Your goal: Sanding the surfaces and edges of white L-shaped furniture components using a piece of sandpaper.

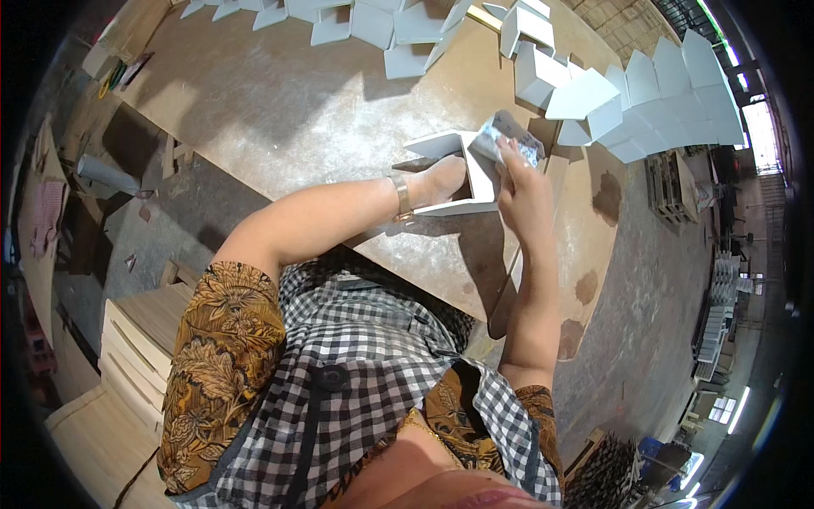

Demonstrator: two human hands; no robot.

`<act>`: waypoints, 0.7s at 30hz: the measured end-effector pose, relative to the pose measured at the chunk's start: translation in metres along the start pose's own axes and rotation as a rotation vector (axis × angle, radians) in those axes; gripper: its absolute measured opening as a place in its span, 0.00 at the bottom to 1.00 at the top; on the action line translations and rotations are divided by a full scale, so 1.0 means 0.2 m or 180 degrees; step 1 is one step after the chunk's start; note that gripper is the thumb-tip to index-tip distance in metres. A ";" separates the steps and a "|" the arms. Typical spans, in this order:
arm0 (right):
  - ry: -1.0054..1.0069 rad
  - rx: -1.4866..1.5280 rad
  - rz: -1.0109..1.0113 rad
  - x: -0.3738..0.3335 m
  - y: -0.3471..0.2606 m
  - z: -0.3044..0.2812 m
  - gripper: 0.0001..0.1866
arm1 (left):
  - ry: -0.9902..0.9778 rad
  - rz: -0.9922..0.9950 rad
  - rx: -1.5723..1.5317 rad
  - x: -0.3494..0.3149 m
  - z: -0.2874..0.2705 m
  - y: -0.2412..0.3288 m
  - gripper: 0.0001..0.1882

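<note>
In front of me on the worktable (318, 119) lies a white U-shaped box piece (483, 180), its open side facing left. My left hand (443, 176) reaches inside it, closed against the right end panel; its fingertips are partly hidden in shadow. My right hand (522, 188) pinches a folded sheet (502, 141), grey with pale blue patches, which looks like sandpaper. That sheet rests at the top edge of the end panel. A metal-banded watch (402, 200) circles my left wrist.
Several similar white pieces (407, 59) stand along the table's far side, with more stacked in a curved row (678, 97) at right. A wooden drawer unit (136, 356) is at lower left. Pallets (672, 187) sit on the floor beyond the table's right edge.
</note>
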State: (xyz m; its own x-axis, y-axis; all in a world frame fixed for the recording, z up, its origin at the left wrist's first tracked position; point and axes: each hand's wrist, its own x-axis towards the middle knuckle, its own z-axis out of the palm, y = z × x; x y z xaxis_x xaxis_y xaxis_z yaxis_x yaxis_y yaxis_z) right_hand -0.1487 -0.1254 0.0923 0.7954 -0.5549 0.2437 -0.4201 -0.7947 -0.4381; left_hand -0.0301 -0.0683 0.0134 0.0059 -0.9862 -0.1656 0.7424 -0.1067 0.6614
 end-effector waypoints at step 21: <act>0.0056 0.0366 -0.0511 -0.24 -0.10 -0.03 0.21 | -0.0389 -0.0121 -0.0058 -0.06 0.02 0.06 0.20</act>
State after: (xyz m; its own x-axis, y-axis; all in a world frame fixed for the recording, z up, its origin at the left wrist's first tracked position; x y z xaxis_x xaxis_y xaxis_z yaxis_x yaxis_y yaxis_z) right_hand -0.1806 -0.0835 0.0945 0.8400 -0.4283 0.3331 -0.2351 -0.8406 -0.4880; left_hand -0.0239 -0.0587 0.0253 -0.1034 -0.9897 -0.0991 0.7527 -0.1431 0.6427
